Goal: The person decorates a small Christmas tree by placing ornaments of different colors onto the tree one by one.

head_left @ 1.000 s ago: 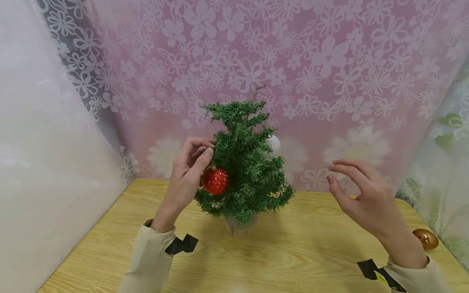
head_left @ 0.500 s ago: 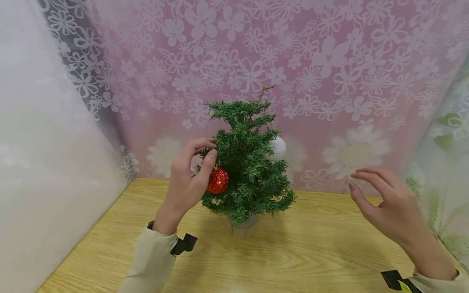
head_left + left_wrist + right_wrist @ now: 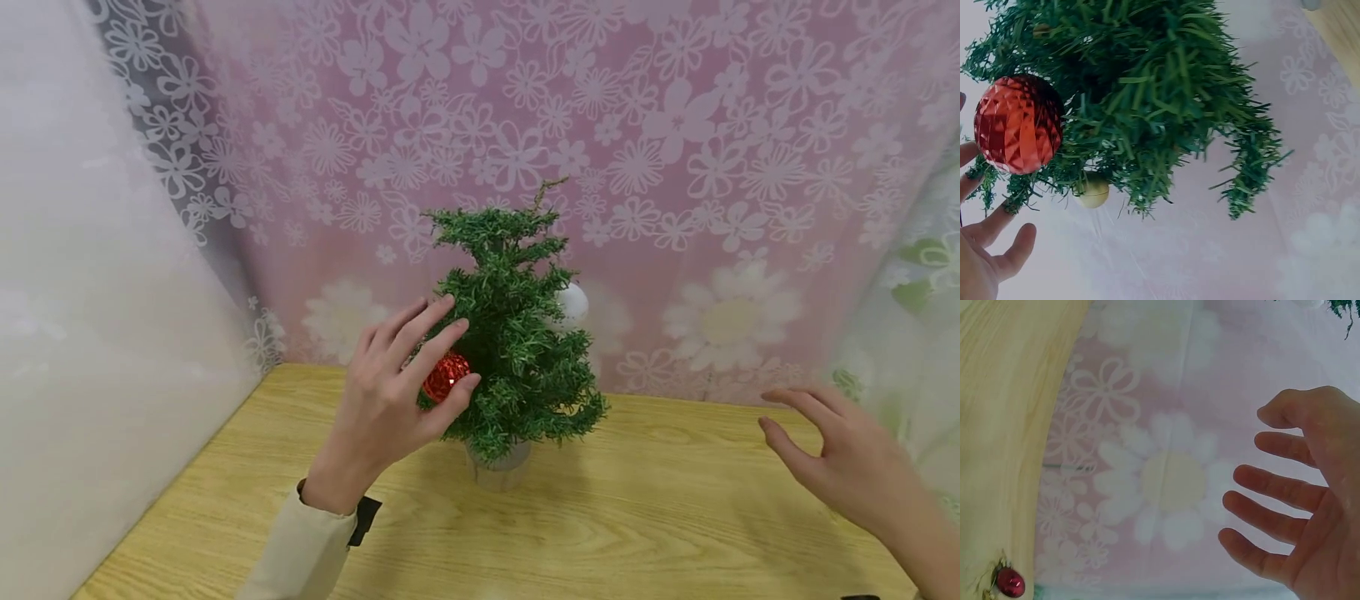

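A small green Christmas tree [image 3: 517, 342] stands in a pale pot [image 3: 498, 468] on the table. On its left side hangs a shiny red faceted bauble [image 3: 1019, 125]. My left hand [image 3: 382, 400] is beside this bauble, its fingers loosely spread around it. In the left wrist view those fingers reach toward the bauble's edge without curling round it. A white bauble [image 3: 574, 303] shows on the tree's right, partly covered by branches. Off to the right, my right hand [image 3: 851, 454] hovers over the table with relaxed, parted fingers and holds nothing.
A yellowish bauble [image 3: 1093, 189] hangs among the branches in the left wrist view. In the right wrist view, a dark red bauble [image 3: 1009, 582] lies on the wooden table [image 3: 637, 517]. A pink flowered curtain [image 3: 675, 208] rises behind the table.
My left hand has let go near the branch and come down beside the red bauble, fingers spreading. My right hand has drawn away to the right and down. The tree has shifted slightly right.
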Motion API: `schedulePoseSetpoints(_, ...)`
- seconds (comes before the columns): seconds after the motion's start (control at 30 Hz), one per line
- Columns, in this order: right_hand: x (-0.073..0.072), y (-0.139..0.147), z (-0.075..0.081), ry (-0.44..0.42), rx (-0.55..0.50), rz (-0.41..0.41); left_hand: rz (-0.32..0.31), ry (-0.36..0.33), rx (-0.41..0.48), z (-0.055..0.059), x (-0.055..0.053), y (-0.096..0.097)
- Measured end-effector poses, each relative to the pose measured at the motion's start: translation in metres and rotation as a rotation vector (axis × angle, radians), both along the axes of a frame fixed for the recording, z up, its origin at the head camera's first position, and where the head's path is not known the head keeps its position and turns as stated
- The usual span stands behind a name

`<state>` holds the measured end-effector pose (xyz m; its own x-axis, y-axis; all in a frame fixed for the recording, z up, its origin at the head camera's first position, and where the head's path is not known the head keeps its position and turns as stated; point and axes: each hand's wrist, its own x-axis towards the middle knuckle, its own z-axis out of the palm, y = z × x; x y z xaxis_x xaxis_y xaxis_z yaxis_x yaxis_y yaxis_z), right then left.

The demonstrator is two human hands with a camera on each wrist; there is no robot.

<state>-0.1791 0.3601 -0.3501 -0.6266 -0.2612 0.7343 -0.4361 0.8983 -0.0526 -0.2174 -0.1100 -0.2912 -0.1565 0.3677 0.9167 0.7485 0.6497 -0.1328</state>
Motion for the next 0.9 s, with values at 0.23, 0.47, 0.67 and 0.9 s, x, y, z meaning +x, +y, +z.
schedulePoseSetpoints(0.23, 0.004, 0.024, -0.014, -0.241, 0.046, -0.146, 0.076, 0.014, -0.063, -0.007, 0.002, -0.004)
schedulePoseSetpoints(0.47, 0.001, 0.048, -0.031, -0.459, 0.100, -0.265, 0.121, -0.002, -0.108, -0.012, 0.004, -0.007)
schedulePoseSetpoints(0.67, -0.002, 0.069, -0.046, -0.604, 0.112, -0.275, 0.121, -0.014, -0.101, -0.014, 0.003, -0.008)
schedulePoseSetpoints(0.9, -0.002, 0.084, -0.059, -0.681, 0.118, -0.296, 0.105, -0.008, -0.079, -0.015, 0.002, -0.008)
